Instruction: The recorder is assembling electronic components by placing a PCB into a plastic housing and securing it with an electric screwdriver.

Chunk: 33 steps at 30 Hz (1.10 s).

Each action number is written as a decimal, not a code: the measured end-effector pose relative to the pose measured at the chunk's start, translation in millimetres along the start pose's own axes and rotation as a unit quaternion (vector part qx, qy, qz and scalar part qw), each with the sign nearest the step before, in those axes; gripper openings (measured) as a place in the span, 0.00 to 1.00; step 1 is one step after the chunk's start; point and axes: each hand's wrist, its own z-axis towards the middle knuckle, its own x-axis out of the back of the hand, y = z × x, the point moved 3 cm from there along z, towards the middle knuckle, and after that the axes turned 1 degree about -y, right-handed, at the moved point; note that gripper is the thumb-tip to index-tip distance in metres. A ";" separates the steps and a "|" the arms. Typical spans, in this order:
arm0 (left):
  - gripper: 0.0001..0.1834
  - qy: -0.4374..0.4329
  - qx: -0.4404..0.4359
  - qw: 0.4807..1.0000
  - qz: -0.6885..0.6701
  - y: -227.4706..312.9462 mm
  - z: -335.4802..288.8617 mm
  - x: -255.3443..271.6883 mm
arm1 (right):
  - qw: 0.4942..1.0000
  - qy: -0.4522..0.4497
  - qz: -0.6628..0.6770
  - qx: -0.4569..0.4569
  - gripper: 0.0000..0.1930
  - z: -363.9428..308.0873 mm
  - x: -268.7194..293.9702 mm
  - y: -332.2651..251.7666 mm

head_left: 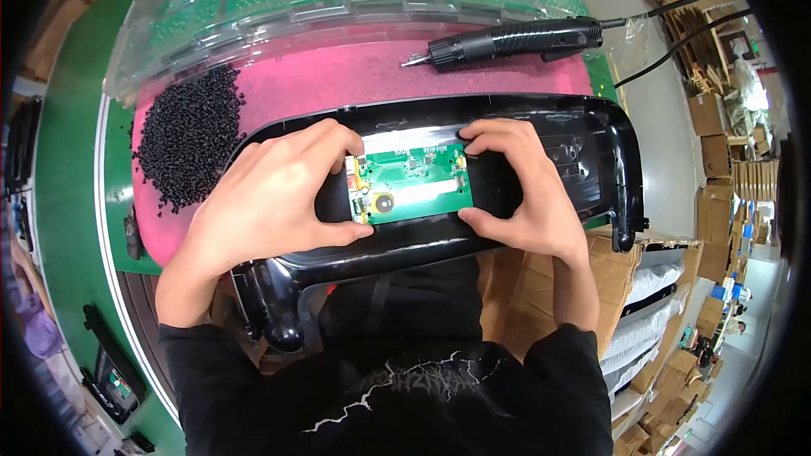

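Note:
Between my two hands is a green circuit board (pixel 422 171) with small parts and a round component near its lower left. My left hand (pixel 279 181) grips its left edge, thumb at the lower corner and fingers at the upper one. On the right edge, my right hand (pixel 528 186) pinches the board the same way. Beneath it lies a large glossy black plastic housing (pixel 557 122), curved, with an arm at each end. Whether the board rests in the housing or is just above it, I cannot tell.
A heap of small black screws (pixel 190 135) covers the left of the pink mat (pixel 329 67). Behind lie a corded black electric screwdriver (pixel 515 40) and clear trays (pixel 338 8) of green boards. An open cardboard box (pixel 549 295) stands at right; another black housing (pixel 110 367) lies far left.

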 end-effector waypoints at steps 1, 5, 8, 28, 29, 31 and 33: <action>0.31 -0.002 -0.006 1.000 0.002 -1.4 0.8 -0.7 | 1.000 -0.001 0.001 -0.003 0.28 0.4 -0.6 0.5; 0.31 -0.008 -0.001 1.000 0.003 -4.1 1.8 -2.4 | 1.000 0.007 0.009 -0.017 0.28 2.4 -2.3 1.3; 0.32 -0.008 -0.004 1.000 0.021 -3.3 1.9 -1.5 | 1.000 0.009 0.004 -0.016 0.28 3.2 -2.9 1.3; 0.32 -0.014 -0.006 0.999 0.037 -14.8 -3.0 5.2 | 0.999 0.011 -0.016 -0.034 0.28 16.0 -11.4 -5.5; 0.32 -0.014 -0.009 0.999 0.042 -14.4 -3.4 6.1 | 1.000 0.010 -0.012 -0.026 0.28 16.6 -11.5 -6.6; 0.32 -0.017 0.002 0.998 0.059 -11.5 -3.3 9.1 | 0.999 0.009 -0.028 -0.035 0.29 17.2 -10.7 -7.8; 0.32 -0.013 -0.017 0.998 0.064 -9.0 -3.1 6.5 | 0.999 0.003 -0.037 -0.029 0.29 14.6 -8.4 -7.7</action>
